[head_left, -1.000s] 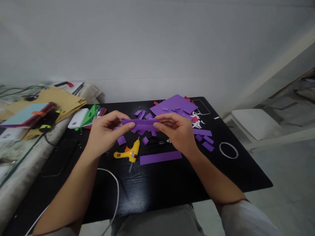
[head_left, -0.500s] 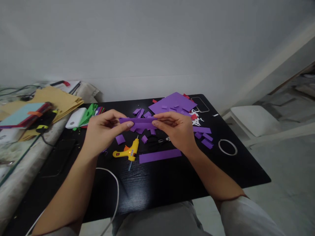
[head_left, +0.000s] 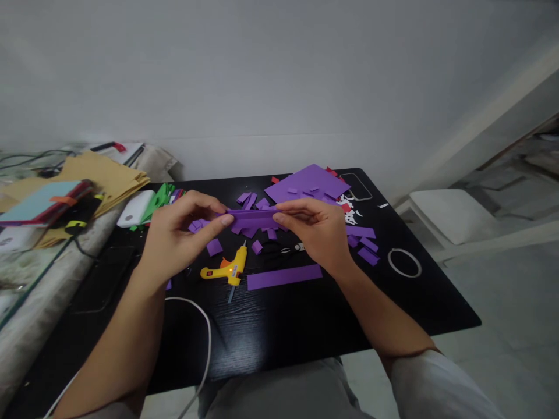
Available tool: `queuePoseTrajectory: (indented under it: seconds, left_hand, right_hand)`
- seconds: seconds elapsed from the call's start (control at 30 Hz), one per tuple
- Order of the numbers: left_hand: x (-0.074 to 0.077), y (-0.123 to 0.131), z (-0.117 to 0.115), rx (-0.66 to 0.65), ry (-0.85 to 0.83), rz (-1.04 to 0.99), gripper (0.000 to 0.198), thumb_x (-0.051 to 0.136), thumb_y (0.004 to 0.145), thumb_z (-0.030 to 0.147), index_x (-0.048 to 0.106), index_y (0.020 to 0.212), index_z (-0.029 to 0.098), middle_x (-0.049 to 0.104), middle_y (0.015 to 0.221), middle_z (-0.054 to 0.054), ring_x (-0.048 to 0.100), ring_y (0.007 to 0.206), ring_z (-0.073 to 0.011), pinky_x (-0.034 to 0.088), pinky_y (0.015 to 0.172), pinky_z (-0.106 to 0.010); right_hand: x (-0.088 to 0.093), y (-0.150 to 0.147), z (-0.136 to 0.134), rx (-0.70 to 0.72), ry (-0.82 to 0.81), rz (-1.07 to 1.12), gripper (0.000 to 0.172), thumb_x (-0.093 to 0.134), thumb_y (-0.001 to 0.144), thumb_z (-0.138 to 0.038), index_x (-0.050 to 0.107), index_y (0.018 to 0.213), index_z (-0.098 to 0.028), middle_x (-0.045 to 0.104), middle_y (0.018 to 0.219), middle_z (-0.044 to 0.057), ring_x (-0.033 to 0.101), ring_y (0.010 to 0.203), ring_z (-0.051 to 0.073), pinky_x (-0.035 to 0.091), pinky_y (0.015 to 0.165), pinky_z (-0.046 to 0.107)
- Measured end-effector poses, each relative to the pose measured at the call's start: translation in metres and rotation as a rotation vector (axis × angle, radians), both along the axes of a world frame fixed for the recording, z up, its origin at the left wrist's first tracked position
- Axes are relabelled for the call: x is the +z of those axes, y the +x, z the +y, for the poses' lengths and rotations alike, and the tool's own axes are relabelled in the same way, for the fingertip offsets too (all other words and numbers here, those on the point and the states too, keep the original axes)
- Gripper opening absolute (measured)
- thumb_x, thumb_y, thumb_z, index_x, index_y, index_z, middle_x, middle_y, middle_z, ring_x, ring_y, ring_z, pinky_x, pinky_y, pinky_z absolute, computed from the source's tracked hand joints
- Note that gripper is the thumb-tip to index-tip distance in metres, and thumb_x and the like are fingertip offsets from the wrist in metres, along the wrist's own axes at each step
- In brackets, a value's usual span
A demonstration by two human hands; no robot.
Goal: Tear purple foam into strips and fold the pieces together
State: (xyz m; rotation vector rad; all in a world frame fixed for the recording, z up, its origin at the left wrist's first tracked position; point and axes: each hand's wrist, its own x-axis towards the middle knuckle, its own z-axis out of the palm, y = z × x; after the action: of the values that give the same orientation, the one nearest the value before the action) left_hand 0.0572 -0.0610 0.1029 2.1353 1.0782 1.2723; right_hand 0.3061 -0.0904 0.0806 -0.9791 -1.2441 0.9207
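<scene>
The left hand [head_left: 181,230] and right hand [head_left: 317,233] pinch opposite ends of a purple strip [head_left: 252,219], probably light, bendable, easily creased; the ends suit gripping.

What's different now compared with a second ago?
The left hand has shifted slightly to the left, its thumb moving the same way. Nothing was visibly taken up or let go: both it and the right hand still grip the held purple strip. The yellow glue gun and loose purple strip lie as before.
</scene>
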Motion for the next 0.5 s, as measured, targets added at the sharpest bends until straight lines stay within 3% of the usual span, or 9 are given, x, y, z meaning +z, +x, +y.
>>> queuePoseTrajectory:
  seconds: [0.3, 0.43, 0.5]
  left_hand:
    - [0.0037, -0.0014, 0.0056, 0.023, 0.206, 0.303, 0.022, 0.076, 0.092, 0.045, 0.070, 0.085, 0.025, 0.077, 0.085, -0.001, 0.071, 0.079, -0.0191, 0.051, 0.074, -0.031]
    - [0.0032, -0.0047, 0.0070, 0.041, 0.224, 0.303, 0.021, 0.079, 0.089, 0.045, 0.071, 0.088, 0.025, 0.077, 0.086, 0.000, 0.072, 0.077, -0.0190, 0.053, 0.074, -0.031]
    - [0.0013, -0.0055, 0.0070, 0.039, 0.162, 0.209, 0.021, 0.081, 0.088, 0.041, 0.073, 0.099, 0.025, 0.079, 0.090, 0.000, 0.073, 0.079, -0.0187, 0.055, 0.076, -0.031]
  right_hand:
    - [-0.0017, 0.0007, -0.0017, -0.069, 0.105, -0.182, 0.010, 0.087, 0.085, -0.028, 0.085, 0.095, -0.029, 0.084, 0.089, 0.000, 0.080, 0.081, 0.020, 0.070, 0.084, 0.038]
    - [-0.0016, 0.0016, -0.0004, -0.075, 0.131, -0.189, 0.011, 0.086, 0.085, -0.026, 0.085, 0.095, -0.027, 0.084, 0.088, 0.000, 0.081, 0.080, 0.019, 0.070, 0.082, 0.035]
    - [-0.0003, 0.0022, 0.0000, -0.081, 0.145, -0.170, 0.011, 0.086, 0.084, -0.022, 0.085, 0.094, -0.026, 0.084, 0.086, -0.001, 0.081, 0.078, 0.018, 0.070, 0.080, 0.032]
